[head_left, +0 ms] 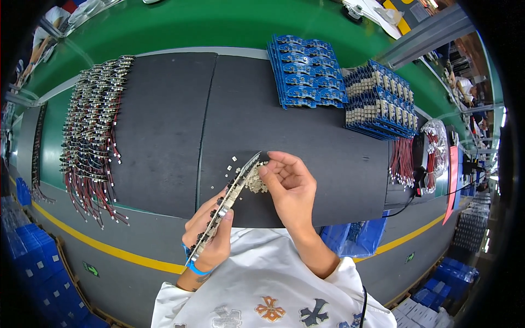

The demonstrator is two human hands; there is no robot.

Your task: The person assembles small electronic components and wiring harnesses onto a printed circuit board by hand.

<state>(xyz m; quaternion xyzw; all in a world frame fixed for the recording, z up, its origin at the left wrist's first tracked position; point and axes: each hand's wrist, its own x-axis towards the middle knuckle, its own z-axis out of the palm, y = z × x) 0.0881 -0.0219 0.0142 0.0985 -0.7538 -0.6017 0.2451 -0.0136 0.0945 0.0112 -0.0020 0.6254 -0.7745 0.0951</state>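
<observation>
Head view, looking down: over a dark mat on a desk (270,52), the left hand (217,245) is clamped on a narrow board (227,203), which is tilted, its upper end pointing away from the person. The right hand (294,191) is at that upper end, thumb and forefinger curled close together; whether they pinch anything, I cannot tell. A heap of small white parts (255,182) lies on the mat behind and beside the board, with a few strays to its left. Good handling here seems to call for a firm left grip by the board's edges, light right fingertips, and a wrist clear of the heap so nothing scatters. Stacked blue boards (307,71) stand far right of centre; wired boards (94,123) lie in rows at left.
</observation>
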